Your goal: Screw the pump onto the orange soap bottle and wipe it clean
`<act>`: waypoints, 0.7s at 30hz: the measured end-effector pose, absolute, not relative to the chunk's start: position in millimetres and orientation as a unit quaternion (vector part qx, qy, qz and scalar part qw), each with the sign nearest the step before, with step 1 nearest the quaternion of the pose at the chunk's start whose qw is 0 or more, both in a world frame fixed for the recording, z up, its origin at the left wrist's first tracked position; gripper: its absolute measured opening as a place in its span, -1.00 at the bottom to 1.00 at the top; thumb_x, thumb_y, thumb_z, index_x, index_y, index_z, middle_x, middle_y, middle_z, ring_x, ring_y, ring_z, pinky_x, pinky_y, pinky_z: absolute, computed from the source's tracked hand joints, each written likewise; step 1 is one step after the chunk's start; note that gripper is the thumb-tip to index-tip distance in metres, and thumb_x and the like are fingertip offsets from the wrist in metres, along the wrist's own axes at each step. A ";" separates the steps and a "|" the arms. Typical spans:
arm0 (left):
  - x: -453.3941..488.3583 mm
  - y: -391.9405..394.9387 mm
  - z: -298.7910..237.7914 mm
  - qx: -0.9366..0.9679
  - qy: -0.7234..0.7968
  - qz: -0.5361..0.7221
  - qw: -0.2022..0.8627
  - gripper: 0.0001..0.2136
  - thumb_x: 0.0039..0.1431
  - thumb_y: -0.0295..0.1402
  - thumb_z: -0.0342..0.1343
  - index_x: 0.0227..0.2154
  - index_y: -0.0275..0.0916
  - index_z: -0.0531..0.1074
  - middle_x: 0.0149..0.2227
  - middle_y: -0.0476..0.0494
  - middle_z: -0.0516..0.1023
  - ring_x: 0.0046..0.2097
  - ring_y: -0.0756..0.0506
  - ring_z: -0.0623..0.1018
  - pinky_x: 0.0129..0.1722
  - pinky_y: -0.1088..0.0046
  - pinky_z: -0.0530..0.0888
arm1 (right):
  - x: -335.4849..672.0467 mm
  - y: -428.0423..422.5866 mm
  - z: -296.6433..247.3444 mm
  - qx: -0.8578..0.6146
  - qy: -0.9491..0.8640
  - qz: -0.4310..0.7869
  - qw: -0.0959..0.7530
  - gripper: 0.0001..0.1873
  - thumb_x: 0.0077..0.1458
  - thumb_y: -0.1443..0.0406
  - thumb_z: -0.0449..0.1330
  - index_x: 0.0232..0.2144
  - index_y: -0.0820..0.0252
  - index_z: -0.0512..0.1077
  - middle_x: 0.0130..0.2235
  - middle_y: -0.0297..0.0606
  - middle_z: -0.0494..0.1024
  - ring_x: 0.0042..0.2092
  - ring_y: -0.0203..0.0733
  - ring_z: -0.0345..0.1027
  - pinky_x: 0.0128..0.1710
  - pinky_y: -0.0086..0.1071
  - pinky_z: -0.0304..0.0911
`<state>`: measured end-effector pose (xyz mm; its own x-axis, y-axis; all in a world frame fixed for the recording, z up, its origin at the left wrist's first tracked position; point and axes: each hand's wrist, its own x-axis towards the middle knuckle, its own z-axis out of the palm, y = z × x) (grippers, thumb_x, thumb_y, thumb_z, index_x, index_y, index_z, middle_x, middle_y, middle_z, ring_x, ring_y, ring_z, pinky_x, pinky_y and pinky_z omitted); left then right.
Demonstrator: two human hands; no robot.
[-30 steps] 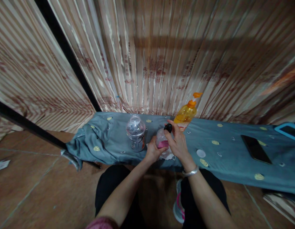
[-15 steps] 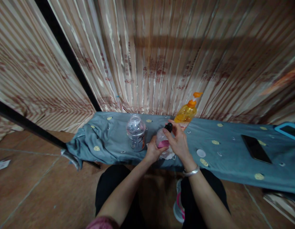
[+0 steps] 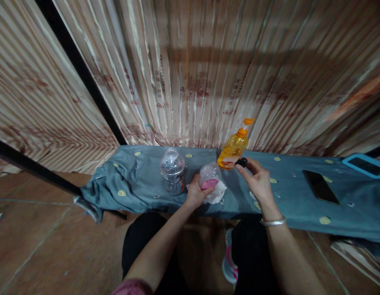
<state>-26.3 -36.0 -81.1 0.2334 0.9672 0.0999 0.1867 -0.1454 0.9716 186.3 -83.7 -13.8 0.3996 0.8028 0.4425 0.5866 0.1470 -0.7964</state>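
My left hand (image 3: 195, 192) grips the base of a small clear bottle (image 3: 209, 176) with pink liquid, standing on a white tissue (image 3: 218, 193) on the grey-blue cloth (image 3: 141, 180). My right hand (image 3: 257, 180) is to the right of the bottle, its fingertips pinched on a small black cap (image 3: 240, 162). The bottle's top is uncovered. An orange pump bottle (image 3: 234, 147) stands just behind the cap. A clear plastic jar (image 3: 172, 170) with a domed lid stands left of my left hand.
A black phone (image 3: 320, 187) and a blue-framed tablet (image 3: 365, 164) lie on the cloth at the right. A striped curtain (image 3: 193, 73) hangs behind the low bench. A black pole (image 3: 39, 172) crosses at the left above the tiled floor (image 3: 39, 246).
My right hand has lifted the black cap off the small bottle and moved it to the right, near the orange pump bottle. My left hand kept hold of the bottle.
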 end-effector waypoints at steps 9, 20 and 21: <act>-27.0 -35.5 -76.1 0.652 0.463 0.407 0.443 -0.53 -0.17 -0.41 0.46 -0.16 -0.24 0.44 -0.19 -0.11 0.62 -0.12 -0.17 0.61 -0.07 0.31 0.50 | 242.2 -104.6 -69.3 -0.769 -0.544 0.162 0.295 -0.81 0.22 0.22 0.30 -0.18 0.22 0.50 -0.20 -0.29 0.60 -0.16 -0.19 0.52 -0.06 -0.16 0.43; -29.4 -36.4 -75.0 0.655 0.461 0.402 0.443 -0.55 -0.16 -0.33 0.45 -0.15 -0.21 0.46 -0.18 -0.09 0.62 -0.08 -0.20 0.61 0.00 0.22 0.51 | 243.2 -101.3 -76.1 -0.785 -0.568 0.139 0.205 -0.67 0.20 0.20 0.32 -0.03 0.21 0.47 -0.09 -0.22 0.58 -0.08 -0.12 0.50 0.01 -0.06 0.40; -29.9 -36.7 -74.2 0.654 0.459 0.404 0.445 -0.53 -0.16 -0.34 0.46 -0.14 -0.21 0.46 -0.15 -0.10 0.62 -0.05 -0.21 0.60 0.03 0.20 0.50 | 241.7 -103.2 -74.2 -0.786 -0.563 0.129 0.221 -0.63 0.20 0.19 0.32 0.01 0.20 0.45 -0.05 -0.19 0.57 -0.05 -0.10 0.50 0.03 -0.04 0.39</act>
<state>-29.9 -36.7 -74.2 0.2516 0.9605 0.1188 0.2412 -0.1811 0.9534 241.7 -103.2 -74.2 0.3323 0.9421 0.0450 0.8279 -0.2685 -0.4923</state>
